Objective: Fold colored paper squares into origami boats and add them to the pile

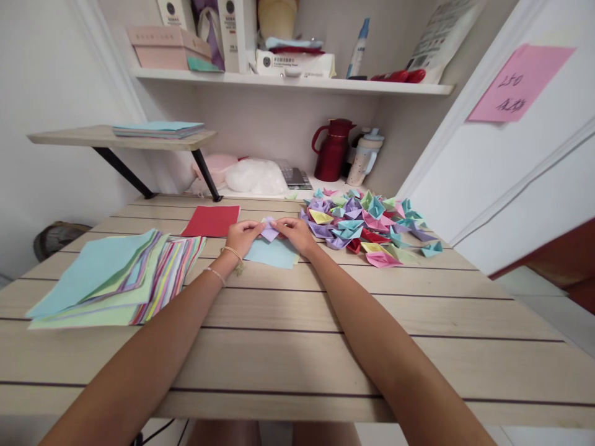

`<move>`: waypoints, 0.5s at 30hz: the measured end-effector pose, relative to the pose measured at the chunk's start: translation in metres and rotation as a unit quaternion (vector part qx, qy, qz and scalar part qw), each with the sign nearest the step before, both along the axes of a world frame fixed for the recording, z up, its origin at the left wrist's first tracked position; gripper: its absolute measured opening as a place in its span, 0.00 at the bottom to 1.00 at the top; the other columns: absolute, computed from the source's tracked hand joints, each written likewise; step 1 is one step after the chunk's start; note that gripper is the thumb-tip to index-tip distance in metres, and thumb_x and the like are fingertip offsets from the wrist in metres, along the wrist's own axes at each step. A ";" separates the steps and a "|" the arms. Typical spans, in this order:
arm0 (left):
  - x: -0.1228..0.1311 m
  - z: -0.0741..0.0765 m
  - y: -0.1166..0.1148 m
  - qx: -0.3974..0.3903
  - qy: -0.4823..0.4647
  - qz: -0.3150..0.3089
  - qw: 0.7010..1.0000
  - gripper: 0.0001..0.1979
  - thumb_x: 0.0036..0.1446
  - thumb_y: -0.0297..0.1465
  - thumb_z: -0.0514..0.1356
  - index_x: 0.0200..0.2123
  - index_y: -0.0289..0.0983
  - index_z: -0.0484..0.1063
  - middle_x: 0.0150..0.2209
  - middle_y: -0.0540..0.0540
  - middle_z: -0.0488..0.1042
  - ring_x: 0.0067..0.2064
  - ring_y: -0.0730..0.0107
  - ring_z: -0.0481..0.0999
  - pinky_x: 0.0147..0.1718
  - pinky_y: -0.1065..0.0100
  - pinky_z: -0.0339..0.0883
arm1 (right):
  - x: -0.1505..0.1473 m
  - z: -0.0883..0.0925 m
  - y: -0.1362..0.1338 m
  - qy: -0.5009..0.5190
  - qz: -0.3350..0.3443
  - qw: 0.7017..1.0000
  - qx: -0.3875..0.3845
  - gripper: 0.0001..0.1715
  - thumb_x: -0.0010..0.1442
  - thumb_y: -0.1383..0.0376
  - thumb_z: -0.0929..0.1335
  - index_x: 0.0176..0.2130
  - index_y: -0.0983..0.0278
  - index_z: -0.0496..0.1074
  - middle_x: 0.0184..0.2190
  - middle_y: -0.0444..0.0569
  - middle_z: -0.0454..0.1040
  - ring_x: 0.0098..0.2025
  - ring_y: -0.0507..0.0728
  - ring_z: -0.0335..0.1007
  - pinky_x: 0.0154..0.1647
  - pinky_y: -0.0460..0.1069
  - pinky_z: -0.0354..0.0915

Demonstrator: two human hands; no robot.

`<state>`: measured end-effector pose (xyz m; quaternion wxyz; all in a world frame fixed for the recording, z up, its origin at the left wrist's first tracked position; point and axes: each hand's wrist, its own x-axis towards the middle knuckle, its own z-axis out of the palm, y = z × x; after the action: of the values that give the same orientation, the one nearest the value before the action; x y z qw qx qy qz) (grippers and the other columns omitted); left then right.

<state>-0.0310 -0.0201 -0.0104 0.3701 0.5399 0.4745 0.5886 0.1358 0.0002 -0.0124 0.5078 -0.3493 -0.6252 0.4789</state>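
A small folded piece of purple paper [269, 231] is held between my two hands, its lower corner pointing toward me. My left hand [244, 237] pinches its left side, and my right hand [296, 234] pinches the right side. Just below the hands, light blue sheets of paper [271, 254] lie flat on the table. To the right sits a heap of folded paper boats [351, 229] in purple, blue, pink, yellow, green and red. Red paper [212, 221] lies beyond my left hand.
A fanned stack of coloured paper [100, 269] covers the table's left side. Behind it, a raised wooden shelf [74, 136] carries more paper. A red thermos jug [333, 152], a pale bottle [365, 158] and a white plastic bag [256, 176] stand along the back. A pink note [523, 82] hangs at right.
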 end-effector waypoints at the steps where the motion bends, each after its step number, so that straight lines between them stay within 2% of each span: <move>1: 0.001 0.000 0.000 -0.001 -0.015 -0.010 1.000 0.18 0.36 0.41 0.71 0.27 0.34 0.75 0.24 0.48 0.76 0.26 0.71 0.74 0.29 0.69 0.68 | 0.000 0.000 0.000 0.012 0.000 1.000 -0.002 0.22 0.45 0.50 0.73 0.31 0.65 0.73 0.21 0.42 0.72 0.23 0.49 0.64 0.25 0.44 0.62; 6: 0.004 0.003 -0.003 0.008 -0.044 -0.063 0.997 0.19 0.39 0.39 0.70 0.31 0.35 0.69 0.21 0.53 0.72 0.22 0.73 0.74 0.26 0.70 0.69 | 0.000 -0.002 0.003 0.070 -0.022 0.997 -0.002 0.25 0.42 0.51 0.75 0.31 0.61 0.62 0.18 0.37 0.69 0.20 0.49 0.66 0.23 0.44 0.63; 10: 0.006 0.004 -0.005 -0.005 -0.030 -0.116 0.993 0.19 0.43 0.37 0.68 0.36 0.36 0.67 0.22 0.52 0.74 0.25 0.70 0.77 0.29 0.68 0.72 | 0.002 -0.004 0.006 0.076 -0.030 0.997 -0.011 0.26 0.42 0.50 0.74 0.31 0.60 0.60 0.18 0.37 0.70 0.19 0.49 0.66 0.21 0.44 0.63; 12: 0.007 0.003 -0.005 -0.006 -0.026 -0.123 0.992 0.17 0.43 0.35 0.67 0.36 0.35 0.67 0.24 0.51 0.74 0.26 0.70 0.77 0.30 0.68 0.72 | 0.003 -0.005 0.007 0.076 -0.019 0.997 -0.016 0.26 0.41 0.51 0.75 0.31 0.61 0.61 0.18 0.37 0.70 0.19 0.49 0.66 0.21 0.44 0.62; 15: 0.007 0.002 -0.004 0.006 -0.052 -0.098 0.994 0.17 0.44 0.33 0.66 0.36 0.37 0.65 0.24 0.53 0.74 0.25 0.72 0.76 0.30 0.68 0.72 | 0.003 -0.005 0.007 0.072 0.005 0.997 -0.017 0.25 0.41 0.52 0.75 0.31 0.61 0.62 0.19 0.37 0.71 0.20 0.49 0.66 0.23 0.44 0.63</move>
<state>-0.0237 -0.0240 -0.0082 0.4470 0.5548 0.3960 0.5793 0.1391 0.0069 -0.0178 0.5431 -0.3189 -0.5803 0.5163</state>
